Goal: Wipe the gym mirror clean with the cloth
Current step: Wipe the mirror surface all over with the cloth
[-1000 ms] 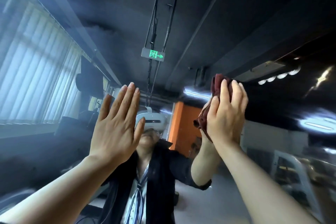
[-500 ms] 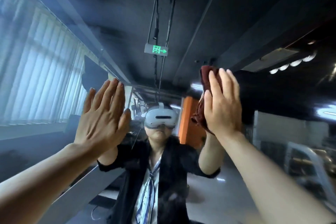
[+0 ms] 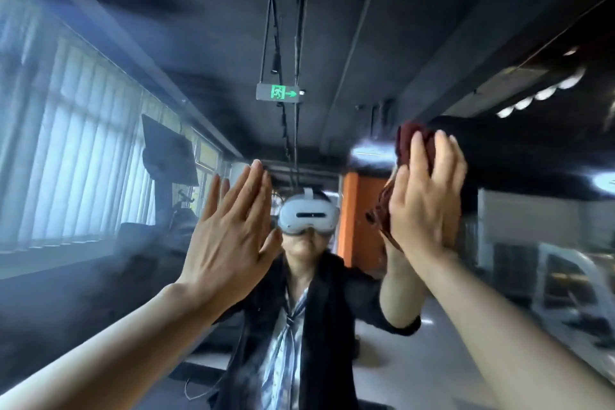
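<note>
The gym mirror [image 3: 332, 43] fills the whole view and reflects the room and a person wearing a white headset. My right hand [image 3: 424, 196] presses a dark red cloth [image 3: 412, 143] flat against the glass at the right of centre, fingers straight; the cloth shows above and to the left of the hand. My left hand [image 3: 229, 233] lies flat on the mirror to the left of centre, fingers straight and close together, holding nothing.
In the reflection, tall windows with vertical blinds [image 3: 73, 160] run along the left. A green exit sign [image 3: 279, 92] hangs from the dark ceiling. An orange wall [image 3: 361, 220] and gym machines [image 3: 565, 286] show at the right.
The view has tilted down a little. My right hand and the cloth have slid a little right and down on the glass. My left hand has shifted right and lower, toward the centre.
</note>
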